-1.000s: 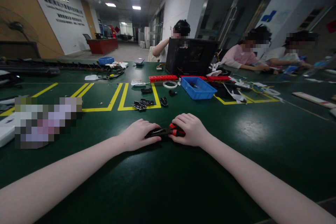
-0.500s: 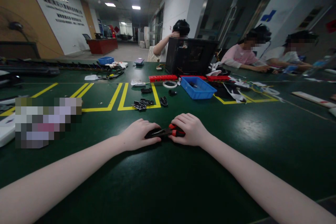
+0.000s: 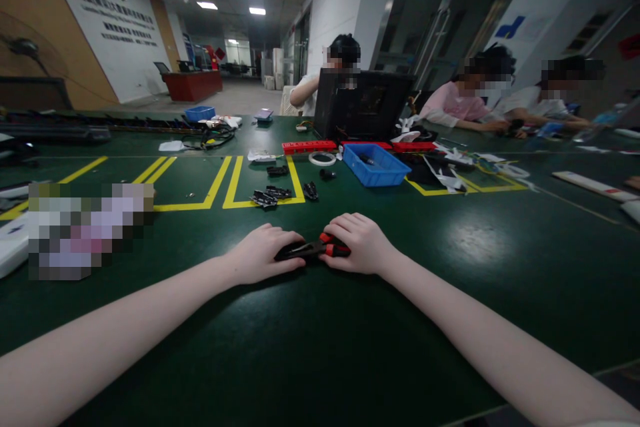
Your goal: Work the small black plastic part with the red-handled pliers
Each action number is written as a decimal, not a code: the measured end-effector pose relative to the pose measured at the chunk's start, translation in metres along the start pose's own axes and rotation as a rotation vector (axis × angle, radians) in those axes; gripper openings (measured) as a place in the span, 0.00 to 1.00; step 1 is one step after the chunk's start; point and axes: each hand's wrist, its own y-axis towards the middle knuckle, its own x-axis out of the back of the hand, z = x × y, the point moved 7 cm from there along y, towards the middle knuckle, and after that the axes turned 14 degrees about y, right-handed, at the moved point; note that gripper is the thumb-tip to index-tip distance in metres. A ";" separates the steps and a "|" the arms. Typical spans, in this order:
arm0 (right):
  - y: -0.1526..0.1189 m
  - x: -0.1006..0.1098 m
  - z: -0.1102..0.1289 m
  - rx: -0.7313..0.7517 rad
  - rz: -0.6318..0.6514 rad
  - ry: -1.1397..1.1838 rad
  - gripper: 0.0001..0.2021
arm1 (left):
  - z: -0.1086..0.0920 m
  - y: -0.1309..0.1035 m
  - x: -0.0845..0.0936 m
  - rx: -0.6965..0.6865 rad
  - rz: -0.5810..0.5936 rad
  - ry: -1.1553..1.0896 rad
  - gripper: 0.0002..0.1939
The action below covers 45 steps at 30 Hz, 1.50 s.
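Red-and-black pliers [image 3: 334, 247] have their handles in my right hand [image 3: 361, 243], the jaws pointing left. My left hand [image 3: 265, 255] is closed around a small black part [image 3: 286, 251], and the jaws reach it between thumb and fingers. Both hands are low over the green table [image 3: 310, 347]. Beyond them several black clip-like pieces [image 3: 278, 192] lie in and beside a yellow-taped rectangle, with a short black cylinder [image 3: 327, 174] to their right.
A blue bin [image 3: 376, 165] with dark parts stands beyond my right hand, near a white ring [image 3: 322, 159] and red strips [image 3: 310, 146]. Behind is a black case [image 3: 363, 107]. People sit across the table. A white object [image 3: 15, 243] lies left.
The whole view has shifted slightly. Both hands keep nearly the same pose around the pliers and the black part. A person across the table has lowered a raised hand or arm a little.
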 end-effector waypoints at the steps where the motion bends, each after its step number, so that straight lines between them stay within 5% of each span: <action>1: 0.000 0.000 0.000 0.000 0.000 0.002 0.18 | 0.000 0.000 0.000 -0.001 0.000 -0.001 0.20; 45: 0.000 0.003 0.001 -0.016 -0.024 -0.011 0.16 | 0.001 0.001 0.000 -0.005 0.000 -0.001 0.19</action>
